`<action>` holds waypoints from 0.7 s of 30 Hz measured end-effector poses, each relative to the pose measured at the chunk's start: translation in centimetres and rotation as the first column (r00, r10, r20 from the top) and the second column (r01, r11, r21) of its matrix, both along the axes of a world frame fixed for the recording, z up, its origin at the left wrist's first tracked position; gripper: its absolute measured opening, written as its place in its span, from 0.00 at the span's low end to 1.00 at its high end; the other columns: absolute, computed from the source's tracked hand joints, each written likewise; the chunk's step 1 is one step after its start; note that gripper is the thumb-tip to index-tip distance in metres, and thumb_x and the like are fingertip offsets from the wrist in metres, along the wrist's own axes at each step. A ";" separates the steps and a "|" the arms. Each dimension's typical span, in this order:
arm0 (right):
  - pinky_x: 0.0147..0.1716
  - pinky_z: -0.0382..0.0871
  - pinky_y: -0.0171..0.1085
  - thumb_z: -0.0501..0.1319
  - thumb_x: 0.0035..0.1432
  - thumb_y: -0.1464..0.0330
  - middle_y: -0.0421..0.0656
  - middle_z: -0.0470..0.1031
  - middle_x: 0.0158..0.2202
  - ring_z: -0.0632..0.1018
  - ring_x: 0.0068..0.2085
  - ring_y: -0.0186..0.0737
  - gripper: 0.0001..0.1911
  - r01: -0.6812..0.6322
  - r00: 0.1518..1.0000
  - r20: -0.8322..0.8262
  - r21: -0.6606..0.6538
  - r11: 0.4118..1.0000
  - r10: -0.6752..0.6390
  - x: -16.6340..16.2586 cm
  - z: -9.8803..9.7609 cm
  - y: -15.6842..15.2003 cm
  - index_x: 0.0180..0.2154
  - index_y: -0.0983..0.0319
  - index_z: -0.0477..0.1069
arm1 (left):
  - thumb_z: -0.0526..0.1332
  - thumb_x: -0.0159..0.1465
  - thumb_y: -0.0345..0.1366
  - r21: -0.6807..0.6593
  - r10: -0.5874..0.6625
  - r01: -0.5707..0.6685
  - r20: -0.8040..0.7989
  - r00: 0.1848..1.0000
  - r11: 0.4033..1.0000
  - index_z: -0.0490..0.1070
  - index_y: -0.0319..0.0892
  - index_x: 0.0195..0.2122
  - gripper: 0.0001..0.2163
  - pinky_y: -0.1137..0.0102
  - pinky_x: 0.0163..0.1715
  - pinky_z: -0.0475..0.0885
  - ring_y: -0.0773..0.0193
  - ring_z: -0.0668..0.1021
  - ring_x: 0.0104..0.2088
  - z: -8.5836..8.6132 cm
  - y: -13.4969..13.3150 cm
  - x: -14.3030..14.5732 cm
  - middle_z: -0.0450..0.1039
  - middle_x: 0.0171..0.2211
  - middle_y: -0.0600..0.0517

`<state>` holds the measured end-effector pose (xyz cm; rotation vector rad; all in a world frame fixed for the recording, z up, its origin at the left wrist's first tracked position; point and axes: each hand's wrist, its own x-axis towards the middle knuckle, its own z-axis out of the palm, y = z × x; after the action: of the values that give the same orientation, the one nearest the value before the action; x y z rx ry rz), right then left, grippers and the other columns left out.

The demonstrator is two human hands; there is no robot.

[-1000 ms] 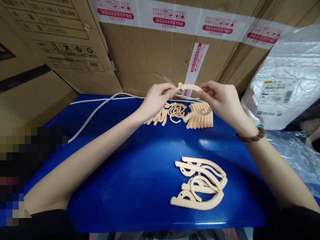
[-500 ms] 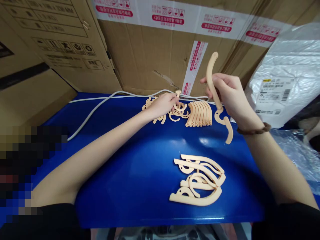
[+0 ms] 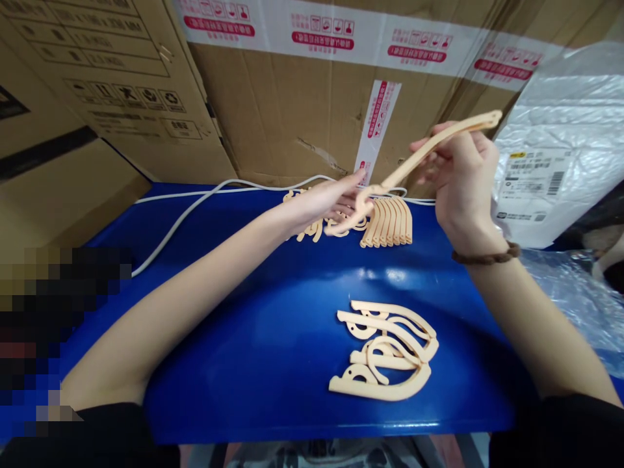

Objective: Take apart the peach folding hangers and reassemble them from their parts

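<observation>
My right hand [image 3: 465, 172] is closed around one arm of a light beige folding clothes hanger [image 3: 414, 158], raised over the back of the table and slanting down to the left. My left hand [image 3: 329, 200] has its thumb and fingers apart beside the hanger's lower end; whether they touch it I cannot tell. Behind and below that hand lies a pile of loose curved hanger parts [image 3: 312, 231], partly hidden. To its right, several curved hanger arms [image 3: 390, 224] stand in a neat row. Nearer me, several folded hangers [image 3: 385, 391] lie grouped together.
The blue table [image 3: 244, 364] carries a white cable [image 3: 178, 237] along its back and left. Large cardboard boxes [image 3: 273, 110] wall off the back and left. A white plastic mailer bag [image 3: 536, 162] stands at right, with clear plastic wrap [image 3: 570, 292] below.
The hanger in my right hand has turned from nearly upright to slanting, its lower end now by my left hand. My left hand has lifted from the loose parts, its fingers spreading.
</observation>
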<state>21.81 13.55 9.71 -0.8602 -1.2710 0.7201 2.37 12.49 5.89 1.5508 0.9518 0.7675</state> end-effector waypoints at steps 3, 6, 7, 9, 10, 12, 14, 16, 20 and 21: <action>0.24 0.68 0.35 0.61 0.54 0.73 0.43 0.79 0.31 0.77 0.32 0.37 0.04 0.033 0.996 0.080 0.059 0.998 -0.038 0.6 -0.3 0.4 0.34 0.60 0.73 | 0.51 0.73 0.39 -0.132 -0.008 0.046 0.273 0.962 0.990 0.71 0.37 0.35 0.15 0.74 0.32 0.72 0.69 0.78 0.31 1.1 -0.8 -0.4 0.75 0.33 0.48; 0.32 0.71 0.39 0.65 0.54 0.72 0.44 0.80 0.34 0.76 0.34 0.39 0.05 0.035 0.933 0.352 0.117 0.993 -0.075 1.5 -0.2 0.2 0.35 0.60 0.76 | 0.50 0.73 0.34 -0.143 0.183 -0.140 0.357 0.916 0.980 0.67 0.38 0.32 0.13 0.79 0.20 0.65 0.75 0.71 0.21 1.7 -1.0 -0.7 0.70 0.26 0.53; 0.33 0.70 0.40 0.65 0.56 0.70 0.44 0.80 0.34 0.76 0.34 0.39 0.05 0.023 0.878 0.470 0.140 0.990 -0.087 1.7 -0.1 0.1 0.36 0.59 0.77 | 0.48 0.74 0.33 -0.144 0.227 -0.186 0.365 0.903 0.972 0.66 0.38 0.32 0.14 0.80 0.16 0.61 0.77 0.68 0.18 1.8 -0.9 -0.8 0.68 0.24 0.55; 0.35 0.69 0.42 0.63 0.59 0.66 0.45 0.80 0.35 0.76 0.35 0.41 0.06 0.016 0.677 0.714 0.227 0.974 -0.178 1.9 0.2 -0.4 0.38 0.60 0.77 | 0.47 0.74 0.33 -0.130 0.257 -0.225 0.359 0.897 0.966 0.64 0.39 0.31 0.14 0.80 0.12 0.54 0.78 0.63 0.14 2.0 -1.0 -0.8 0.66 0.21 0.57; 0.35 0.67 0.42 0.62 0.61 0.65 0.46 0.80 0.35 0.76 0.36 0.43 0.08 0.020 0.534 0.806 0.289 0.957 -0.255 1.9 0.3 -0.7 0.38 0.61 0.77 | 0.46 0.74 0.33 -0.120 0.250 -0.222 0.346 0.904 0.968 0.64 0.39 0.31 0.15 0.80 0.11 0.52 0.78 0.62 0.13 2.0 -1.0 -0.7 0.65 0.20 0.57; 0.32 0.64 0.42 0.58 0.64 0.65 0.48 0.79 0.34 0.76 0.37 0.46 0.11 0.007 0.224 0.892 0.401 0.916 -0.392 1.6 0.2 -1.1 0.36 0.63 0.77 | 0.46 0.75 0.33 -0.112 0.215 -0.189 0.299 0.930 0.976 0.65 0.39 0.31 0.15 0.81 0.11 0.52 0.78 0.63 0.12 2.1 -1.3 -0.3 0.66 0.20 0.56; 0.30 0.60 0.41 0.53 0.67 0.64 0.50 0.78 0.35 0.76 0.39 0.47 0.15 -0.036 0.018 0.899 0.438 0.898 -0.438 1.1 -0.2 -1.3 0.36 0.64 0.76 | 0.46 0.75 0.34 -0.132 0.188 -0.159 0.250 0.950 0.978 0.66 0.38 0.31 0.16 0.81 0.12 0.54 0.78 0.65 0.12 2.3 -1.8 0.1 0.67 0.20 0.56; 0.29 0.57 0.40 0.49 0.70 0.64 0.50 0.78 0.37 0.76 0.39 0.46 0.18 -0.074 -0.044 0.896 0.438 0.896 -0.442 0.6 -0.8 -1.4 0.40 0.64 0.75 | 0.45 0.75 0.35 -0.170 0.174 -0.137 0.227 0.958 0.976 0.66 0.38 0.31 0.17 0.81 0.12 0.54 0.78 0.65 0.12 2.6 -2.2 0.3 0.67 0.20 0.56; 0.29 0.56 0.38 0.46 0.72 0.62 0.48 0.80 0.38 0.77 0.37 0.42 0.20 -0.033 -0.004 0.900 0.435 0.900 -0.435 -0.4 -1.9 -1.9 0.44 0.63 0.74 | 0.45 0.75 0.34 -0.225 0.156 -0.107 0.215 0.964 0.968 0.64 0.39 0.31 0.16 0.80 0.12 0.49 0.78 0.61 0.11 2.8 -2.4 0.2 0.61 0.17 0.58; 0.28 0.55 0.38 0.46 0.72 0.62 0.48 0.80 0.37 0.77 0.35 0.41 0.20 -0.001 0.015 0.907 0.420 0.908 -0.420 -0.7 -2.1 -2.0 0.44 0.63 0.75 | 0.45 0.75 0.34 -0.226 0.169 -0.126 0.181 0.969 0.966 0.64 0.39 0.31 0.16 0.80 0.12 0.47 0.78 0.59 0.11 2.7 -2.3 0.2 0.59 0.17 0.59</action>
<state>21.08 11.52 7.65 -1.3165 -2.3610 -0.6359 2.57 10.18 8.62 1.2031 0.9748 0.8787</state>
